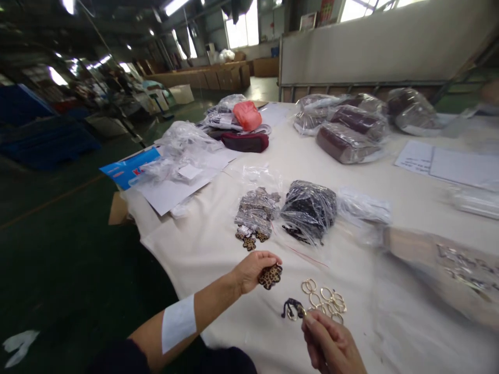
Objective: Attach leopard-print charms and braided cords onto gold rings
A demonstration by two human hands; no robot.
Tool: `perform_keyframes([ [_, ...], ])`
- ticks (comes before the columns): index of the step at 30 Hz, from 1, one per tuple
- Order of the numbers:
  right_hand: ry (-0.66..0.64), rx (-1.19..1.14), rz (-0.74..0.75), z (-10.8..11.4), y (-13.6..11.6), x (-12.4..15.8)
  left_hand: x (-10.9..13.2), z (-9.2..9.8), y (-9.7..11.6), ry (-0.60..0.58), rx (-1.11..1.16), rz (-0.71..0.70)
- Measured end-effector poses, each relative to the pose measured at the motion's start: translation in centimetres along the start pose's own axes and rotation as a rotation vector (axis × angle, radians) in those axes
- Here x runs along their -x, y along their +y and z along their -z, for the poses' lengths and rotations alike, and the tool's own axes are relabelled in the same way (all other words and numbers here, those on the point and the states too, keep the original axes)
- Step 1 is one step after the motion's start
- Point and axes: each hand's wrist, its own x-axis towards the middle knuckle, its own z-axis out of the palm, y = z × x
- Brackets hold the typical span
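My left hand (253, 270) pinches a flower-shaped leopard-print charm (270, 276) with a dark edge, held just above the white-covered table. Lower right, my right hand (329, 340) grips a gold ring with a dark cord (293, 307) looped on it; the cord's ends dangle to the left. Several loose gold rings (325, 301) lie on the cloth just beyond my right fingers. Ahead of my left hand, more leopard charms (249, 242) spill from the mouth of a clear plastic bag (257, 205). Beside it sits a clear bag of black cords (310, 210).
Wrapped dark-red pouches (351, 132) lie at the back right. A maroon pouch (245, 142) and a red bag (247, 115) are at the back left, near crumpled plastic (187, 143). Paper sheets (448, 163) lie to the right. The table's left edge (156, 254) drops to a green floor.
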Motion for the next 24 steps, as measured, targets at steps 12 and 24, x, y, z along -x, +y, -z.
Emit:
perform_keyframes([
  [12,0.077,0.088,0.067,1.8,1.1,2.2,5.7,-5.7,1.4,-0.242,0.303,0.128],
  [24,0.235,0.374,0.426,0.9,2.0,3.0,7.2,-7.1,2.3,-0.238,0.183,0.113],
])
